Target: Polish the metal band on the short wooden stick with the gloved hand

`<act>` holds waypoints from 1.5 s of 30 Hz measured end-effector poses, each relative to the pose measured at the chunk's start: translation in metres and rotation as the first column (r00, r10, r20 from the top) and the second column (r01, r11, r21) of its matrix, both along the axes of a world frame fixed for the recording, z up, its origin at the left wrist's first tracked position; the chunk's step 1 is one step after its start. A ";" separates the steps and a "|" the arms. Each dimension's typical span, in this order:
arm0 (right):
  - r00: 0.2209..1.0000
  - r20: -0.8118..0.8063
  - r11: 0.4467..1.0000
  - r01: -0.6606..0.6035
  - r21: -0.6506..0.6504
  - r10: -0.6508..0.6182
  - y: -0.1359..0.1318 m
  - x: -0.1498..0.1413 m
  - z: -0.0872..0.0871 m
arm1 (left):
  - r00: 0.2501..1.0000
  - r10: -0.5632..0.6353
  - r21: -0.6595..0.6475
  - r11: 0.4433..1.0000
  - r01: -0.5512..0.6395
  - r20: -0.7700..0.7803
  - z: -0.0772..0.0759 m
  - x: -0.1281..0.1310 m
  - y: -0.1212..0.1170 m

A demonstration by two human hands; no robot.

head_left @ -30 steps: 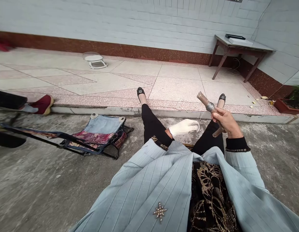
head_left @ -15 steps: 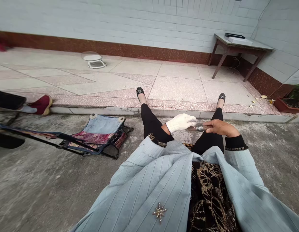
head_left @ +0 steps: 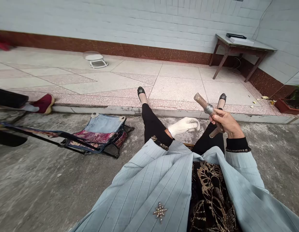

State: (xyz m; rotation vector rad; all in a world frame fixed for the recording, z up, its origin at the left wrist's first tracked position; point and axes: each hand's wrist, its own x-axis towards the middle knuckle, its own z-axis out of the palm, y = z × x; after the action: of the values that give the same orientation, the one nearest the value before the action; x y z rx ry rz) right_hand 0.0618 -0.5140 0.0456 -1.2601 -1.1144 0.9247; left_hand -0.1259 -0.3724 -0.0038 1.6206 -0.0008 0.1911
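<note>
My right hand (head_left: 225, 122), bare, grips a brown forked wooden stick (head_left: 201, 100) with silver wire (head_left: 208, 109) wound tightly round its middle. The stick is tilted, its longer end pointing up and left, and a shorter stub shows below my fingers. My left hand (head_left: 184, 126), in a white knitted glove, hovers near my lap, left of the stick and apart from it. Its fingers are loosely curved with nothing visible in them. My knees are spread in black trousers, my feet up on the step.
A folding fabric chair (head_left: 101, 129) stands on the concrete to my left, near a person's red shoe (head_left: 44, 103). On the raised tiled floor are a small white stool (head_left: 97, 61), a wooden table (head_left: 246, 46) and a potted plant (head_left: 289, 105). The step edge (head_left: 110, 110) runs across.
My right hand has raised and turned the stick from level to tilted, away from my left hand. The gloved fingers, near its end before, are now apart from it.
</note>
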 end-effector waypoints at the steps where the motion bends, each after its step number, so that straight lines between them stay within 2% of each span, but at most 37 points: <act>1: 1.000 0.001 1.000 0.011 0.000 -0.011 0.002 0.000 -0.001 | 1.000 0.000 0.021 1.000 0.000 -0.003 0.002 -0.001 0.000; 4: 0.995 0.067 0.997 0.077 -0.015 -0.076 0.007 0.004 -0.009 | 0.999 0.034 0.177 0.984 -0.031 -0.019 0.005 -0.002 0.000; 6: 0.963 0.224 0.985 0.166 -0.043 -0.152 0.010 0.009 -0.017 | 0.997 0.073 0.380 0.923 -0.066 -0.005 0.005 -0.002 0.000; 7: 0.922 0.341 0.974 0.219 -0.061 -0.186 0.012 0.011 -0.021 | 0.996 0.095 0.500 0.862 -0.083 0.002 0.004 -0.001 -0.001; 9: 0.780 0.597 0.943 0.313 -0.113 -0.187 0.013 0.014 -0.028 | 0.991 0.131 0.724 0.683 -0.092 0.002 0.001 0.002 -0.002; 11: 0.612 0.787 0.910 0.364 -0.197 -0.074 0.012 0.014 -0.030 | 0.987 0.158 0.866 0.496 -0.069 -0.012 0.000 0.004 -0.002; 12: 0.547 0.837 0.896 0.369 -0.247 0.006 0.011 0.013 -0.029 | 0.986 0.168 0.901 0.429 -0.060 -0.015 0.001 0.005 -0.001; 13: 0.504 0.860 0.884 0.360 -0.297 0.084 0.010 0.012 -0.027 | 0.985 0.174 0.920 0.389 -0.054 -0.015 0.003 0.005 0.000; 14: 0.488 0.859 0.876 0.335 -0.347 0.154 0.008 0.012 -0.025 | 0.984 0.177 0.925 0.378 -0.050 -0.020 0.005 0.005 0.002; 15: 0.499 0.838 0.872 0.281 -0.399 0.223 0.006 0.011 -0.022 | 0.984 0.179 0.919 0.392 -0.048 -0.025 0.008 0.003 0.005; 16: 0.531 0.793 0.869 0.194 -0.456 0.298 0.004 0.011 -0.018 | 0.984 0.173 0.900 0.433 -0.048 -0.030 0.012 0.002 0.008; 17: 0.572 0.726 0.857 0.075 -0.509 0.381 0.001 0.012 -0.015 | 0.987 0.156 0.864 0.502 -0.050 -0.034 0.015 -0.001 0.012; 19: 0.635 0.549 0.805 -0.208 -0.556 0.543 -0.004 0.012 -0.009 | 0.995 0.089 0.717 0.697 -0.033 -0.041 0.017 -0.005 0.017; 20: 0.658 0.463 0.778 -0.326 -0.537 0.595 -0.007 0.012 -0.007 | 0.998 0.052 0.603 0.797 -0.022 -0.033 0.016 -0.007 0.018; 21: 0.693 0.390 0.774 -0.405 -0.487 0.607 -0.010 0.011 -0.006 | 1.000 0.024 0.472 0.882 -0.015 -0.013 0.014 -0.007 0.019; 22: 0.745 0.330 0.797 -0.435 -0.418 0.580 -0.013 0.010 -0.004 | 1.000 0.016 0.338 0.941 -0.019 0.010 0.011 -0.007 0.018; 23: 0.808 0.276 0.840 -0.427 -0.336 0.521 -0.014 0.009 -0.003 | 0.999 0.028 0.219 0.975 -0.034 0.034 0.007 -0.007 0.016; 25: 0.921 0.166 0.931 -0.327 -0.162 0.352 -0.016 0.006 -0.002 | 0.998 0.056 0.069 0.996 -0.058 0.034 -0.001 -0.004 0.011; 28: 0.984 0.060 0.986 -0.165 -0.024 0.166 -0.014 0.001 0.000 | 1.000 0.013 0.004 1.000 -0.013 0.013 -0.007 0.001 0.003; 33: 0.999 0.029 0.999 -0.045 0.002 0.045 -0.007 0.000 -0.001 | 1.000 -0.015 0.023 1.000 0.015 0.005 -0.006 0.001 0.000; 36: 0.998 0.040 0.999 0.044 0.010 -0.045 -0.001 0.002 -0.007 | 0.999 -0.017 0.155 0.988 0.021 -0.028 -0.002 -0.002 -0.001; 38: 0.982 0.140 0.991 0.132 -0.009 -0.129 0.003 0.005 -0.014 | 0.999 -0.002 0.310 0.951 0.012 -0.032 0.002 -0.003 -0.002; 40: 0.915 0.356 0.973 0.224 -0.049 -0.192 0.008 0.008 -0.021 | 0.999 0.035 0.499 0.867 -0.011 -0.039 0.004 -0.002 -0.004; 41: 0.851 0.487 0.961 0.265 -0.075 -0.197 0.010 0.009 -0.024 | 0.997 0.061 0.600 0.799 -0.022 -0.045 0.004 -0.002 -0.005; 43: 0.694 0.706 0.935 0.325 -0.139 -0.137 0.011 0.010 -0.028 | 0.992 0.117 0.778 0.628 -0.036 -0.049 0.004 0.000 -0.006; 45: 0.573 0.819 0.914 0.347 -0.212 -0.028 0.009 0.010 -0.029 | 0.987 0.158 0.883 0.467 -0.041 -0.037 0.003 0.000 -0.005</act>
State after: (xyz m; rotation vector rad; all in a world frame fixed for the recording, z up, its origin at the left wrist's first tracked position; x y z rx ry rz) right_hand 0.0720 -0.5047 0.0161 -2.1923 -1.4924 0.3405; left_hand -0.1256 -0.3773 -0.0009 2.7102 0.1033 0.1991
